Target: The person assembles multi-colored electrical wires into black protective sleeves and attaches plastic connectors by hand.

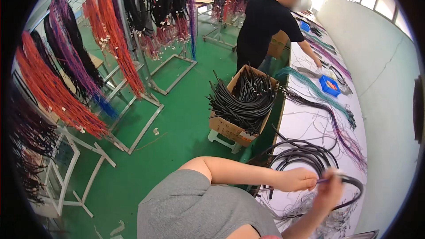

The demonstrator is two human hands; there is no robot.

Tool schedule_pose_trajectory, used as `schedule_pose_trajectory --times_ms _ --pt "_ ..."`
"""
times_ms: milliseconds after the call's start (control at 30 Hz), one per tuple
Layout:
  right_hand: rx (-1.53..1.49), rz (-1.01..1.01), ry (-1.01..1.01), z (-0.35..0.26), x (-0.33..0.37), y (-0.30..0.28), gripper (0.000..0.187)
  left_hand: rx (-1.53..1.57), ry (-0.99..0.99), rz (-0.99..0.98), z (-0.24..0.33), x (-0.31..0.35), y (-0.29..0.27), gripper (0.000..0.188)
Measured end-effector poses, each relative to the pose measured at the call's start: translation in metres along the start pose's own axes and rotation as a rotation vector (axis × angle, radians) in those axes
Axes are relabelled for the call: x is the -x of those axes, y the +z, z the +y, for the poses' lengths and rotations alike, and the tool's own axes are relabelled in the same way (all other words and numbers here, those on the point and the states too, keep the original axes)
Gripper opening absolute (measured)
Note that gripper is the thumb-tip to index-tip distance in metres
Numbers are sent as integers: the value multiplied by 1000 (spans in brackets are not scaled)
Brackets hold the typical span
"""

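My left hand [297, 179] is closed, its fingertips pinching a short dark purple strand of wire [322, 180] that runs across to the other hand. Close beside it, my right hand [328, 192] is blurred by motion. Its fingers look curled around the end of a black tube [359, 188], which bends out to the right and loops back toward me. Something white shows at the fingertips, too smeared to name. Coiled black tubes [305, 152] lie on the table just beyond my hands. A tangle of thin grey wires [338, 221] lies beneath and nearer.
A cardboard box [232, 132] of black tubes stands on a stool left of the white table [296, 110]. Wire bundles [327, 115] and a blue bin [330, 86] lie farther along. A co-worker [270, 22] reaches over the table. Racks with hanging wires [113, 31] stand left.
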State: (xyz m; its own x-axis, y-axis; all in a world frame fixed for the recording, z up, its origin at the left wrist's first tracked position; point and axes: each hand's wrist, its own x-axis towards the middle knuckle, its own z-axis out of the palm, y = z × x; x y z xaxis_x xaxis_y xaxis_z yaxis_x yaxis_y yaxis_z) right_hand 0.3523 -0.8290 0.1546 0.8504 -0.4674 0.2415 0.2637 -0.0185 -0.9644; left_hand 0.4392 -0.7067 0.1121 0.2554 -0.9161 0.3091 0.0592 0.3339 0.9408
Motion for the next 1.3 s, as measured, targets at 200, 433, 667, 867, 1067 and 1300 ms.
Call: schedule_pose_trajectory --times_ms 200,433,667,867,1067,1300 --pt "-88 357 -277 5 17 -27 18 -89 -58 -62 -34 2 2 25" --pt "-133 49 -189 2 17 -11 19 131 -219 -47 2 -14 8 20" --pt "-181 287 -248 -29 24 -45 27 51 -318 -200 -30 -22 10 29" --pt "-137 255 -103 -37 40 -45 20 104 -155 -238 -20 -32 30 25" --pt "-195 230 -340 -74 46 -68 27 60 -203 -204 -5 -50 47 26" --pt "-329 120 -559 -90 54 -75 31 -85 -142 -422 8 -42 47 20"
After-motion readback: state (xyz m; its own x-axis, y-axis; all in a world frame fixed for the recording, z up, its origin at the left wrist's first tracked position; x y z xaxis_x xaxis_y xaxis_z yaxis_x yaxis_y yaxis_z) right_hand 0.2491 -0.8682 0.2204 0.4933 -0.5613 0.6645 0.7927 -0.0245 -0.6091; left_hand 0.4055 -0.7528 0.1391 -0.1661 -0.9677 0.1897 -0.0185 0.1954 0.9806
